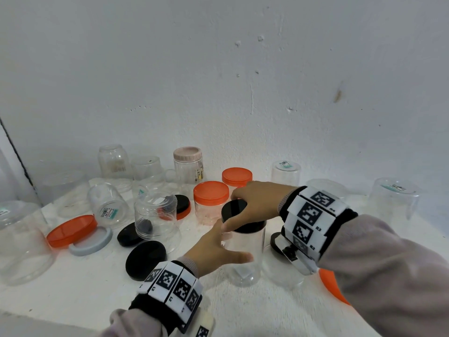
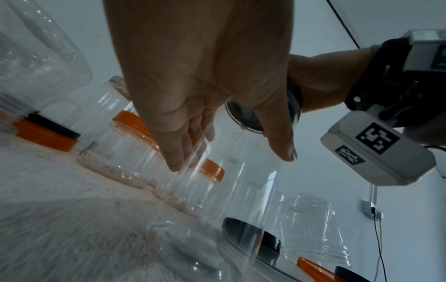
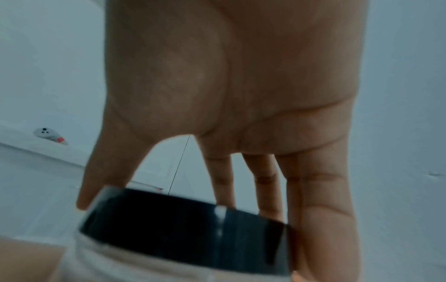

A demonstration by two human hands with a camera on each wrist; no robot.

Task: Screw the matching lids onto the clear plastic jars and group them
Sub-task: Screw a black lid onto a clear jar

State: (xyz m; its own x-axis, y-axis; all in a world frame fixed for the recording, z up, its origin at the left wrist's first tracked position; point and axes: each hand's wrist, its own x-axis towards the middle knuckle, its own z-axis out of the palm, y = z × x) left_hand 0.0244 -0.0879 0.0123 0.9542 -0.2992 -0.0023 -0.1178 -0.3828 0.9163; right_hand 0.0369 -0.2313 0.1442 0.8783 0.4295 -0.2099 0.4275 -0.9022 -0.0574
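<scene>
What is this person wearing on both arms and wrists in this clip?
Both arms wear loose pale grey sleeves. Each wrist carries a black band covered with white tiles printed with black square markers: left wrist band, right wrist band. A grey-white camera box with two more markers hangs under the right wrist. Both hands are bare.

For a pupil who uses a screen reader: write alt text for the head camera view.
A person's right hand grips a black lid atop a clear jar that the left hand steadies. Orange-lidded jars, loose lids and upturned jars crowd the white table.
</scene>
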